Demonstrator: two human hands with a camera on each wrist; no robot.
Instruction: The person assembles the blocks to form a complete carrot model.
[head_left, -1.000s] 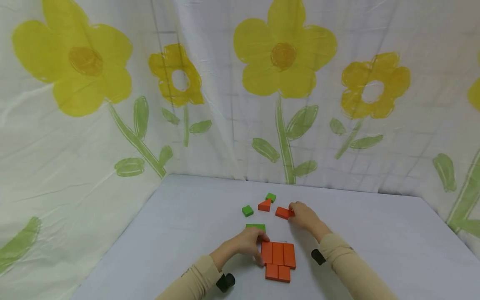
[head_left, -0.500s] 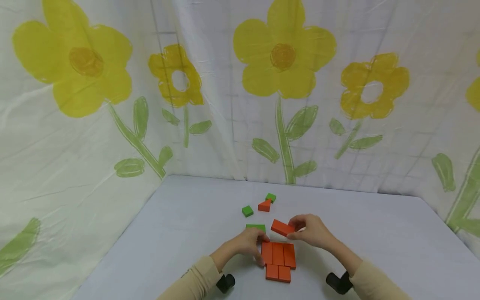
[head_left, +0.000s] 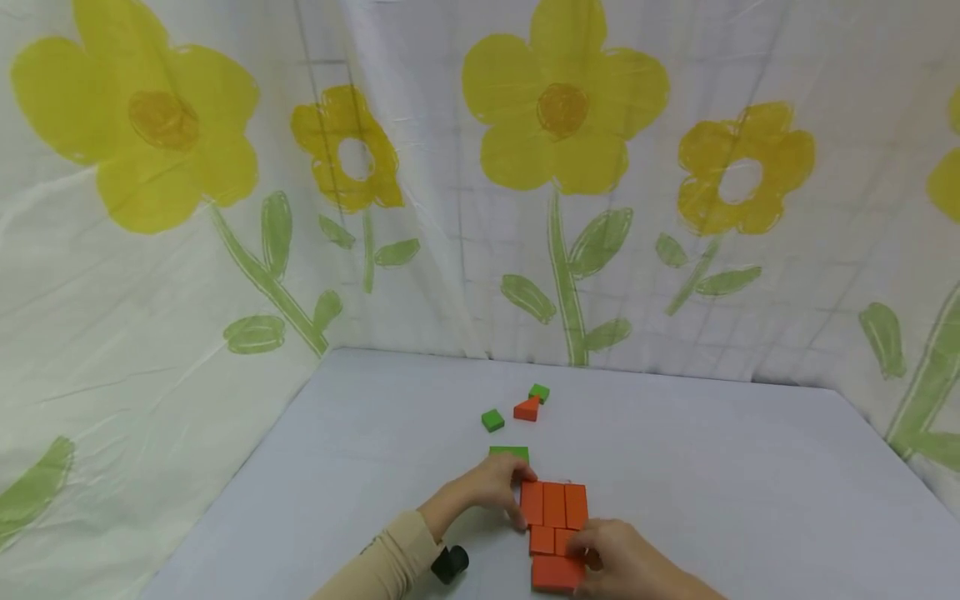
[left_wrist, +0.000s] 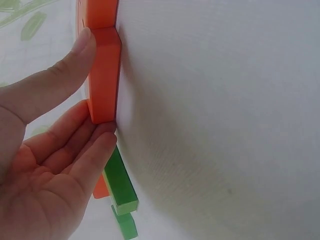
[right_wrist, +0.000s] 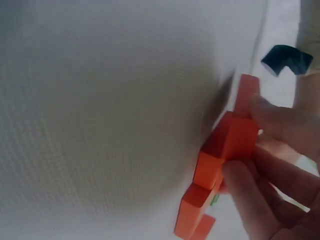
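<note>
Three long orange-red blocks lie side by side on the table, with two small square ones against their near side. My left hand holds the leftmost long block: the thumb lies along its side and the fingers bend at its far end. A red rectangular block lies crosswise at the near side of the squares. My right hand grips its right end and partly covers the right square. In the right wrist view, thumb and fingers are at the red block.
Just beyond the left fingers lies a green rectangular block. Farther back are a green square block, a red triangular block and another green block. A flower-printed curtain hangs behind the white table.
My right hand picked up the red rectangular block from the back of the table and brought it towards me, to the near side of the squares. My left hand stayed in place.
</note>
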